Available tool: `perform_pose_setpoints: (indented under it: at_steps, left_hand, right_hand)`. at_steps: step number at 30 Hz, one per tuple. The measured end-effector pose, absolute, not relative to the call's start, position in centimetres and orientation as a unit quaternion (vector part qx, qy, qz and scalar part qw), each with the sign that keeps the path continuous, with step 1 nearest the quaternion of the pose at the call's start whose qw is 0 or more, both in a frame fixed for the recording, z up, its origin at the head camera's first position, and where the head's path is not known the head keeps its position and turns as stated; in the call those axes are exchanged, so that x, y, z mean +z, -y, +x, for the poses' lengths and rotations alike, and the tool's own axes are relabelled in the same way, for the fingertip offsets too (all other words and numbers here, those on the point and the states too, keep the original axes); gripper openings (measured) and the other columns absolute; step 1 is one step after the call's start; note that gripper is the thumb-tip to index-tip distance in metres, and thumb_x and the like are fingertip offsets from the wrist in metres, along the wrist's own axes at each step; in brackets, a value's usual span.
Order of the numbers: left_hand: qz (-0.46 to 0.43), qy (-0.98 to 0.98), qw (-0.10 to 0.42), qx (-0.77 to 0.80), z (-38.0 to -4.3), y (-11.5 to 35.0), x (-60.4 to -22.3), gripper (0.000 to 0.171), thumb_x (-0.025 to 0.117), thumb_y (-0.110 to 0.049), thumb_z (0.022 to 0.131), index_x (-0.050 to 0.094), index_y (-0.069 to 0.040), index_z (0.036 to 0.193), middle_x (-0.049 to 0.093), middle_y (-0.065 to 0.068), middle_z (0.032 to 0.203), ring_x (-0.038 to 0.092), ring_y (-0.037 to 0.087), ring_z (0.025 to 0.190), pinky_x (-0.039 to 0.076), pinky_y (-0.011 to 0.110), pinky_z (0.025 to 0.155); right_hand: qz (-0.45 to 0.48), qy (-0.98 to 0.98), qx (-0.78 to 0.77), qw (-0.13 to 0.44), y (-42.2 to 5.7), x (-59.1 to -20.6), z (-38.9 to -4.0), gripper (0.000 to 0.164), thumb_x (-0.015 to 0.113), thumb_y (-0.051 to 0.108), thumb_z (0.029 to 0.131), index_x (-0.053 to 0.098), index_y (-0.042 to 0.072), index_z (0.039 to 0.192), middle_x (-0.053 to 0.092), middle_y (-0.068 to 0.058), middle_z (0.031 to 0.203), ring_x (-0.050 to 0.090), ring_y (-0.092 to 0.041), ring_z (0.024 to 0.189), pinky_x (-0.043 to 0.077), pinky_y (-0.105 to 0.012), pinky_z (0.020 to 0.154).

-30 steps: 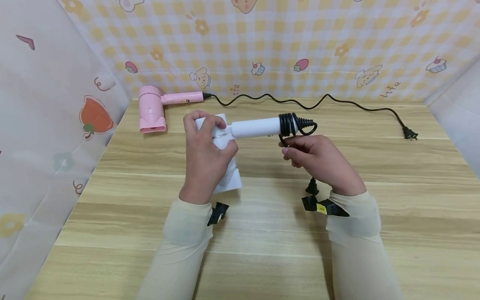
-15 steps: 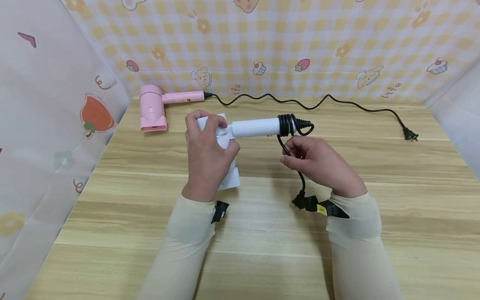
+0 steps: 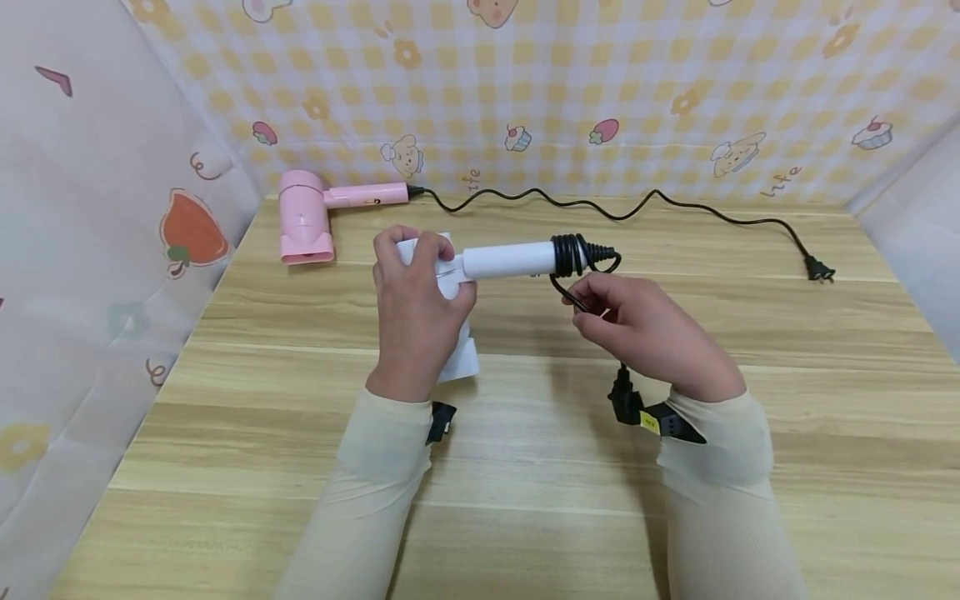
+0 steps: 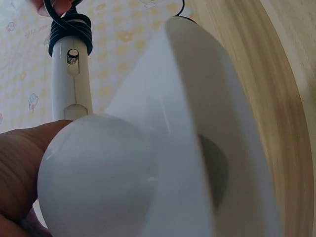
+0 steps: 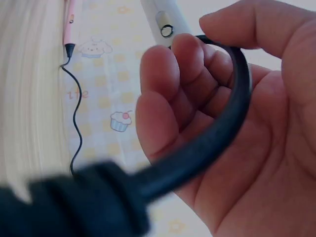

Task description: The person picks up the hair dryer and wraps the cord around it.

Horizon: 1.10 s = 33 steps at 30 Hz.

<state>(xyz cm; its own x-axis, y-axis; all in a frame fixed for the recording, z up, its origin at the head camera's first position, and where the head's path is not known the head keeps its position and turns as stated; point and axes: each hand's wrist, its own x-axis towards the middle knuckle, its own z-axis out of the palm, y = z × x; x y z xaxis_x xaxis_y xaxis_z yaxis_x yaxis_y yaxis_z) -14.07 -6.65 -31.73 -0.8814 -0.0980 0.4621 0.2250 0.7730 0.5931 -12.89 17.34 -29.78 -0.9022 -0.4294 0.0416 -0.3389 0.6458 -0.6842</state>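
Note:
My left hand (image 3: 416, 321) grips a white hair dryer (image 3: 510, 260) by its head, holding it over the table with the handle pointing right. Its wide flat nozzle (image 4: 163, 113) fills much of the left wrist view. Several turns of black power cord (image 3: 567, 256) wrap the end of the handle. From these turns a loose length runs down to my right hand (image 3: 645, 333), where thumb and fingers pinch it. The black plug (image 3: 622, 396) hangs below that hand. In the right wrist view the cord (image 5: 212, 138) curves in front of the palm.
A pink hair dryer (image 3: 303, 218) lies at the back left of the wooden table (image 3: 517, 483). Its black cord (image 3: 555, 200) stretches in waves along the back edge to a plug (image 3: 819, 268) at the right. Behind stands a yellow checked cloth (image 3: 562, 75).
The right hand has shifted slightly right and down, with more loose cord between it and the turns. The hanging plug swung left, then back right. The left hand keeps its grip, nearly still.

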Motion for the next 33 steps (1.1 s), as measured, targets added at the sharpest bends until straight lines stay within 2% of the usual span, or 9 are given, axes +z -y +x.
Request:
perform_pose_setpoints:
  at_steps: [6, 9, 13, 18, 21, 27, 33]
  left_hand:
    - [-0.037, 0.918, 0.235, -0.317, -14.09, 6.68, -31.77, 0.034, 0.074, -0.006, 0.069, 0.054, -0.014, 0.096, 0.033, 0.012, 0.121, 0.039, 0.034, 0.103, 0.039, 0.041, 0.083]
    - [-0.044, 0.920, 0.233, -0.312, -14.07, 6.69, -31.81, 0.035, 0.073, -0.004, 0.068, 0.055, -0.014, 0.096, 0.034, 0.012, 0.120, 0.039, 0.034, 0.102, 0.041, 0.042, 0.081]
    - [-0.054, 0.923, 0.225, -0.309, -14.02, 6.66, -31.83, 0.035, 0.072, -0.003, 0.068, 0.055, -0.014, 0.096, 0.034, 0.012, 0.120, 0.039, 0.034, 0.102, 0.042, 0.041, 0.079]
    - [-0.064, 0.926, 0.214, -0.303, -13.93, 6.60, -31.77, 0.034, 0.071, -0.004, 0.069, 0.055, -0.015, 0.097, 0.034, 0.010, 0.121, 0.038, 0.033, 0.105, 0.042, 0.041, 0.079]
    - [-0.070, 0.927, 0.215, -0.300, -13.90, 6.60, -31.73, 0.033, 0.070, -0.003, 0.069, 0.055, -0.016, 0.096, 0.034, 0.011, 0.121, 0.037, 0.034, 0.106, 0.043, 0.042, 0.080]
    - [-0.086, 0.928, 0.217, -0.291, -13.83, 6.65, -31.63, 0.033, 0.070, -0.004, 0.068, 0.056, -0.015, 0.095, 0.036, 0.011, 0.119, 0.038, 0.034, 0.105, 0.042, 0.041, 0.080]
    - [-0.108, 0.927, 0.207, -0.294, -13.66, 6.91, -31.31, 0.032, 0.070, -0.005, 0.067, 0.054, -0.016, 0.092, 0.036, 0.009, 0.119, 0.039, 0.032, 0.103, 0.042, 0.041, 0.081]
  right_hand:
    - [-0.204, -0.912, -0.354, 0.028, -17.38, -29.74, -12.80, 0.009, 0.056, 0.021, 0.091, 0.063, 0.021, 0.096, 0.059, 0.005, 0.074, 0.045, -0.012, 0.056, 0.038, -0.027, 0.049]
    - [-0.192, -0.915, -0.354, 0.012, -17.44, -29.68, -12.68, 0.009, 0.056, 0.024, 0.091, 0.064, 0.023, 0.095, 0.053, 0.002, 0.065, 0.040, -0.013, 0.051, 0.035, -0.027, 0.046]
    - [-0.179, -0.917, -0.355, -0.022, -17.44, -29.67, -12.66, 0.006, 0.060, 0.026, 0.088, 0.065, 0.024, 0.091, 0.051, 0.002, 0.063, 0.041, -0.014, 0.053, 0.036, -0.027, 0.047]
    - [-0.168, -0.913, -0.366, -0.061, -17.35, -29.79, -12.85, 0.007, 0.067, 0.023, 0.083, 0.061, 0.019, 0.085, 0.061, 0.006, 0.071, 0.049, -0.012, 0.058, 0.039, -0.025, 0.051]
    - [-0.168, -0.907, -0.379, -0.066, -17.38, -29.85, -12.91, 0.008, 0.067, 0.020, 0.084, 0.060, 0.018, 0.087, 0.062, 0.006, 0.074, 0.050, -0.012, 0.060, 0.039, -0.024, 0.052]
    - [-0.163, -0.893, -0.414, -0.068, -17.36, -29.57, -12.73, 0.008, 0.058, 0.012, 0.089, 0.060, 0.017, 0.095, 0.063, 0.003, 0.081, 0.048, -0.015, 0.061, 0.039, -0.025, 0.053]
    - [-0.129, -0.889, -0.429, -0.092, -17.47, -29.44, -12.84, 0.010, 0.063, 0.017, 0.086, 0.060, 0.016, 0.096, 0.061, 0.003, 0.082, 0.054, -0.014, 0.065, 0.043, -0.023, 0.054]
